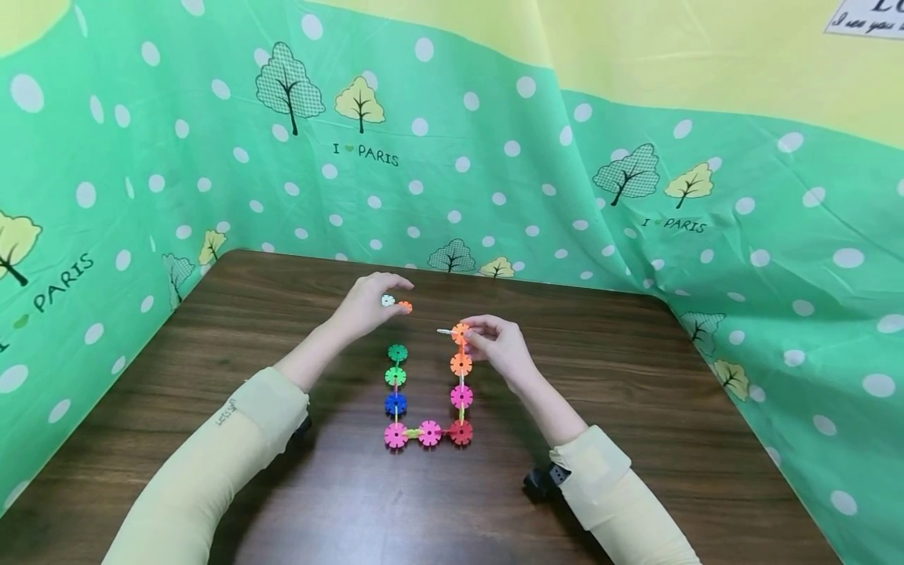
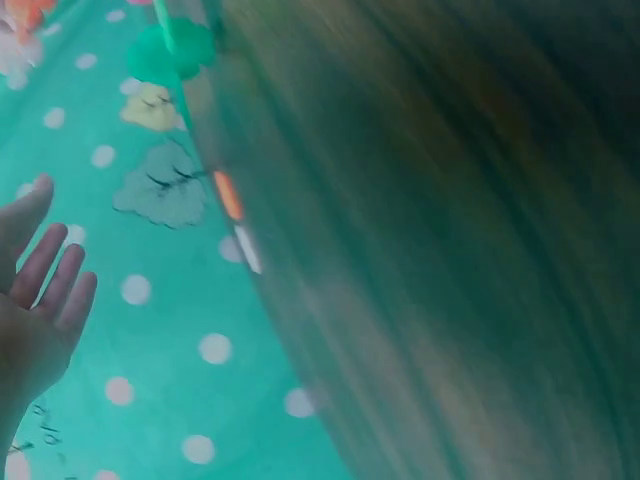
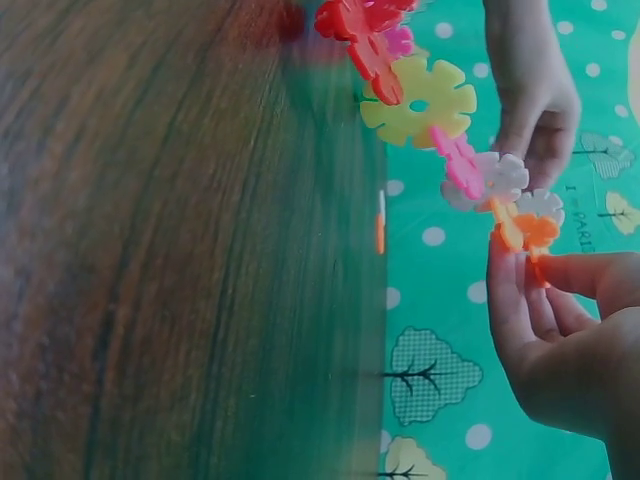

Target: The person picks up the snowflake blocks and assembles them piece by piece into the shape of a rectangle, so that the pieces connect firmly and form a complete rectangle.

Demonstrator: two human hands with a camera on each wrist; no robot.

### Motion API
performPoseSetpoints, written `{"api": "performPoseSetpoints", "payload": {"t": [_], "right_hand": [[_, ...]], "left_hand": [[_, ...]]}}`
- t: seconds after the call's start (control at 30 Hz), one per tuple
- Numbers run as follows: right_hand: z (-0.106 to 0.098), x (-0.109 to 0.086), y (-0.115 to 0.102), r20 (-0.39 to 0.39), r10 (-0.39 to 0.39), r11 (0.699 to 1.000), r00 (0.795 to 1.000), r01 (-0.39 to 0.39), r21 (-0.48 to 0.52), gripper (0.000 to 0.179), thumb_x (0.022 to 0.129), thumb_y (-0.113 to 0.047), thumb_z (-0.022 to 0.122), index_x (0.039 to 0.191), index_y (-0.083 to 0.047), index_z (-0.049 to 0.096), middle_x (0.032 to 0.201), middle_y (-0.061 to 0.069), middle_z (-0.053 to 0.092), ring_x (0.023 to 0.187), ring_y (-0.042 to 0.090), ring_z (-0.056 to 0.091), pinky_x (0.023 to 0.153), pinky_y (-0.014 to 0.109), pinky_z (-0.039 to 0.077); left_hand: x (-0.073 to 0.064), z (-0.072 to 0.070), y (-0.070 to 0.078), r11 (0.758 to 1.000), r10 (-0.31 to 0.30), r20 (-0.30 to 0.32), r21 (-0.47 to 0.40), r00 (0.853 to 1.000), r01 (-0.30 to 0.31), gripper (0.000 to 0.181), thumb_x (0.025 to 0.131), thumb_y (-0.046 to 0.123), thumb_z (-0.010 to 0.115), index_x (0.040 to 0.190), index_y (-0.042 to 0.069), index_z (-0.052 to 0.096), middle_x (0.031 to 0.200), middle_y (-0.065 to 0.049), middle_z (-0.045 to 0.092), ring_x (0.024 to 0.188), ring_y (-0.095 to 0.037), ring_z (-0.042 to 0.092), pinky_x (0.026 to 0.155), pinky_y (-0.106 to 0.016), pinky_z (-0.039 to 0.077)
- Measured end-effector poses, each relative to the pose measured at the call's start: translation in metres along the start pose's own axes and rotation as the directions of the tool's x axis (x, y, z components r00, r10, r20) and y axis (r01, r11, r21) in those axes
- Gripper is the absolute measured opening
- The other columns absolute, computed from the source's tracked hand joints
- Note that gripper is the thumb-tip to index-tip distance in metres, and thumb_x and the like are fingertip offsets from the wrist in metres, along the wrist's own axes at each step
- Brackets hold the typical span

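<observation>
A U-shaped chain of slotted plastic flower discs (image 1: 430, 433) stands on the table in the head view, its left side running through blue and green. The right hand (image 1: 500, 345) pinches the orange flower disc (image 1: 459, 334) at the far end of its right side; a white disc (image 1: 444, 331) juts leftward from it, edge-on. My left hand (image 1: 369, 302) is beyond the green end, fingers apart and holding nothing. Beside its thumb lie a loose white disc (image 1: 388, 300) and a loose orange disc (image 1: 406, 307). Its fingers extend loosely in the left wrist view.
The dark wooden table (image 1: 607, 377) meets a green dotted curtain (image 1: 487, 180) along its back and sides. A black wrist camera (image 1: 540, 482) hangs under the right cuff, close above the tabletop.
</observation>
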State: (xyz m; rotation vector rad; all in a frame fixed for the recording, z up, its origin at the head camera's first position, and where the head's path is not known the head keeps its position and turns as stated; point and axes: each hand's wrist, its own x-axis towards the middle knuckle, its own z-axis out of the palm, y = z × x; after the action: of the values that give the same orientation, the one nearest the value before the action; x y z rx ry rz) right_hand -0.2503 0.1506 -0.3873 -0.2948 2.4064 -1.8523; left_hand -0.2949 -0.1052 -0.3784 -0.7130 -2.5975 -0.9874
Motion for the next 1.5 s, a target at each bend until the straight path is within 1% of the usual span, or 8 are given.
{"api": "performPoseSetpoints", "payload": {"t": [0.2, 0.33, 0.6, 0.87, 0.93, 1.17, 1.33, 1.5], "right_hand": [[0.000, 0.002, 0.003, 0.026, -0.027, 1.000, 0.999, 0.027, -0.016, 0.024, 0.091, -0.004, 0.061, 0.113, 0.003, 0.062, 0.098, 0.018, 0.064, 0.079, 0.011, 0.064, 0.073, 0.034, 0.057], [0.001, 0.003, 0.002, 0.042, -0.029, 0.999, 0.999, 0.030, -0.027, 0.023, 0.091, -0.003, 0.060, 0.113, 0.003, 0.061, 0.099, 0.018, 0.064, 0.081, 0.012, 0.064, 0.074, 0.037, 0.057], [0.002, 0.003, 0.003, 0.050, -0.019, 0.999, 0.999, 0.021, -0.030, 0.021, 0.091, -0.002, 0.059, 0.111, 0.003, 0.061, 0.098, 0.015, 0.064, 0.082, 0.012, 0.064, 0.073, 0.037, 0.057], [0.003, 0.003, 0.001, 0.068, -0.007, 1.000, 0.998, 0.009, -0.027, 0.022, 0.091, -0.003, 0.059, 0.113, 0.002, 0.060, 0.099, 0.017, 0.065, 0.083, 0.012, 0.065, 0.078, 0.043, 0.056], [0.003, 0.003, 0.000, 0.074, -0.001, 1.000, 0.997, 0.003, -0.023, 0.023, 0.091, -0.003, 0.059, 0.113, 0.002, 0.060, 0.101, 0.018, 0.065, 0.084, 0.013, 0.065, 0.080, 0.046, 0.055], [0.002, 0.004, 0.000, 0.089, 0.010, 1.000, 0.996, -0.008, -0.018, 0.025, 0.092, -0.003, 0.059, 0.116, 0.004, 0.059, 0.106, 0.024, 0.063, 0.085, 0.015, 0.064, 0.083, 0.051, 0.052], [0.001, 0.004, -0.002, 0.098, 0.009, 1.000, 0.995, -0.007, -0.020, 0.026, 0.091, -0.001, 0.058, 0.116, 0.007, 0.057, 0.107, 0.028, 0.062, 0.087, 0.019, 0.064, 0.084, 0.055, 0.051], [0.001, 0.004, -0.002, 0.095, 0.011, 1.000, 0.995, -0.009, -0.021, 0.026, 0.092, -0.003, 0.059, 0.116, 0.005, 0.058, 0.106, 0.025, 0.062, 0.086, 0.017, 0.064, 0.084, 0.053, 0.051]], "left_hand": [[0.003, 0.004, -0.030, 0.994, -0.103, 0.060, 0.052, 0.993, 0.100, 0.042, 0.080, 0.009, 0.075, 0.119, 0.004, 0.062, 0.121, -0.011, 0.063, 0.118, -0.031, 0.052, 0.099, -0.045, 0.041], [0.005, 0.008, -0.049, 0.989, -0.132, 0.123, 0.085, 0.984, 0.122, 0.050, 0.079, 0.009, 0.076, 0.125, 0.002, 0.058, 0.126, -0.014, 0.059, 0.121, -0.033, 0.048, 0.102, -0.047, 0.039], [0.011, 0.013, -0.069, 0.975, -0.218, 0.290, 0.115, 0.932, 0.193, 0.064, 0.081, 0.012, 0.074, 0.137, 0.001, 0.044, 0.138, -0.018, 0.048, 0.130, -0.034, 0.040, 0.107, -0.046, 0.034], [0.013, 0.015, -0.078, 0.973, -0.229, 0.401, 0.112, 0.887, 0.200, 0.072, 0.084, 0.019, 0.073, 0.143, 0.004, 0.036, 0.145, -0.018, 0.040, 0.136, -0.035, 0.033, 0.110, -0.049, 0.029], [0.013, 0.015, -0.079, 0.977, -0.215, 0.405, 0.097, 0.889, 0.192, 0.069, 0.084, 0.018, 0.073, 0.142, 0.005, 0.039, 0.144, -0.017, 0.042, 0.135, -0.034, 0.035, 0.110, -0.049, 0.029], [0.012, 0.015, -0.077, 0.995, -0.098, 0.351, 0.036, 0.931, 0.091, 0.046, 0.079, 0.017, 0.077, 0.121, 0.006, 0.062, 0.121, -0.012, 0.063, 0.118, -0.029, 0.053, 0.101, -0.044, 0.041], [0.014, 0.019, -0.076, 0.992, -0.124, 0.339, 0.029, 0.933, 0.122, 0.036, 0.078, 0.007, 0.076, 0.113, 0.004, 0.067, 0.111, -0.010, 0.068, 0.109, -0.026, 0.060, 0.096, -0.041, 0.046], [0.014, 0.020, -0.077, 0.992, -0.126, 0.333, 0.064, 0.935, 0.111, 0.030, 0.078, 0.004, 0.076, 0.107, 0.005, 0.068, 0.103, -0.008, 0.069, 0.099, -0.023, 0.061, 0.090, -0.038, 0.049]]}}
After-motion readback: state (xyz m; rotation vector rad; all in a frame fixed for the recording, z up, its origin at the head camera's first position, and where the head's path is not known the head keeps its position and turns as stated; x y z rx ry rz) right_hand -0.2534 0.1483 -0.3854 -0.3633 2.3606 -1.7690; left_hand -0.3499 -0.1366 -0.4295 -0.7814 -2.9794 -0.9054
